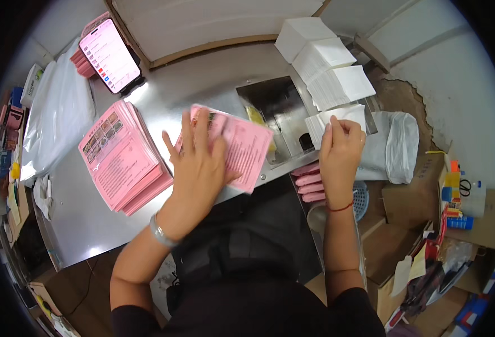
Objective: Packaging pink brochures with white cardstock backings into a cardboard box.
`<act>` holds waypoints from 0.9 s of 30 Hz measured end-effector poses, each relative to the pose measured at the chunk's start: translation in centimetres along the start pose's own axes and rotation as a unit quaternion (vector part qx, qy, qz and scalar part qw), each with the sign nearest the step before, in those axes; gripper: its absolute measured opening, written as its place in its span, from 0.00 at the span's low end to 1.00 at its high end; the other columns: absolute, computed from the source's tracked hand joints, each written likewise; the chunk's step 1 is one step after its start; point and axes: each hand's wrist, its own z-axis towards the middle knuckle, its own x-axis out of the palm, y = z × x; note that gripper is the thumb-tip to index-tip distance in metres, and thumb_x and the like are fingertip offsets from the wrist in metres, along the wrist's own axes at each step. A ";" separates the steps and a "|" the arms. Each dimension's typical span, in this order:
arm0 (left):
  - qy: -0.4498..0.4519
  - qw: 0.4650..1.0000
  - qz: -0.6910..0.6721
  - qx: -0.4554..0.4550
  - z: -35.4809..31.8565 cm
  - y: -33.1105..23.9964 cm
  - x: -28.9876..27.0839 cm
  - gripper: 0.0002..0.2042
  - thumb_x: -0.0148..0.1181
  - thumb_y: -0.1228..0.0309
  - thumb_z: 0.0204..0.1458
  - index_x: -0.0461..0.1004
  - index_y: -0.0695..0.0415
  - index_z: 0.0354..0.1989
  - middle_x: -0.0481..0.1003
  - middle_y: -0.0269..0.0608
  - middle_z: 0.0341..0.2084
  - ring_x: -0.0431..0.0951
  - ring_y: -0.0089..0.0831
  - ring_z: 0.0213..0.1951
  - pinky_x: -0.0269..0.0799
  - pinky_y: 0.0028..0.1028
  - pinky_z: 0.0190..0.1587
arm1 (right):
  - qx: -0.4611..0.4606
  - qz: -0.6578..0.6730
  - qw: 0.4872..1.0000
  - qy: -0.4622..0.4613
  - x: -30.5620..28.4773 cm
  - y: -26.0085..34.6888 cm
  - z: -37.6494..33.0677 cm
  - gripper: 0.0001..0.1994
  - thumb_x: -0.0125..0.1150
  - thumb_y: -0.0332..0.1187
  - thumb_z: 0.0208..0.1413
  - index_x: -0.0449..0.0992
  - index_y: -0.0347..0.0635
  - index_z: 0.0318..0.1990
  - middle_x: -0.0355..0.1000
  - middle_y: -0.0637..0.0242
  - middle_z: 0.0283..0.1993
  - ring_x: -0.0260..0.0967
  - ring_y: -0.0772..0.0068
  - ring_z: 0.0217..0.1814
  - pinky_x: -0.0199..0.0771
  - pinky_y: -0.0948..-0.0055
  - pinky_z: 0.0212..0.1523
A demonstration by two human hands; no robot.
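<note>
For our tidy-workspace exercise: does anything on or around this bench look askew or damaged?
Yes. The wall at right is broken open, showing a rough brown patch. The pink stack is fanned unevenly, not squared.

Pink sheet (242,146) part. under left hand (199,168), print blurred.

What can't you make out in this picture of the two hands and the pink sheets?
- Head view: left hand covers the middle of the pink sheet.
- Right hand hides the lower part of the white slips.
- Phone screen: too small.
- Print on the pink stack: too small.
</note>
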 end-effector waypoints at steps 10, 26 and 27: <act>0.133 0.988 -0.024 0.073 -2.5 0.4 -1.4 0.23 0.65 0.53 0.46 0.73 0.60 0.41 0.61 0.56 0.64 0.70 0.44 0.44 0.67 0.39 0.46 | -0.044 0.037 0.998 0.007 -2.5 -1.4 0.5 0.23 0.57 0.16 0.46 0.76 0.39 0.54 0.69 0.52 0.50 0.65 0.50 0.49 0.67 0.57 0.51; 0.016 0.989 -0.145 0.034 -4.8 -2.1 0.5 0.21 0.64 0.66 0.41 0.75 0.55 0.47 0.66 0.43 0.62 0.68 0.41 0.42 0.63 0.39 0.42 | 0.132 0.330 0.932 0.067 -3.4 4.5 -4.2 0.19 0.55 0.21 0.51 0.78 0.41 0.52 0.74 0.52 0.53 0.74 0.54 0.54 0.72 0.60 0.56; -0.007 0.989 -0.140 0.039 -4.4 -1.5 0.2 0.24 0.65 0.69 0.38 0.75 0.54 0.49 0.64 0.43 0.63 0.68 0.41 0.42 0.62 0.38 0.43 | -0.043 0.306 0.942 0.127 -3.9 5.7 -5.5 0.18 0.56 0.24 0.52 0.78 0.41 0.51 0.74 0.51 0.53 0.73 0.54 0.55 0.71 0.57 0.58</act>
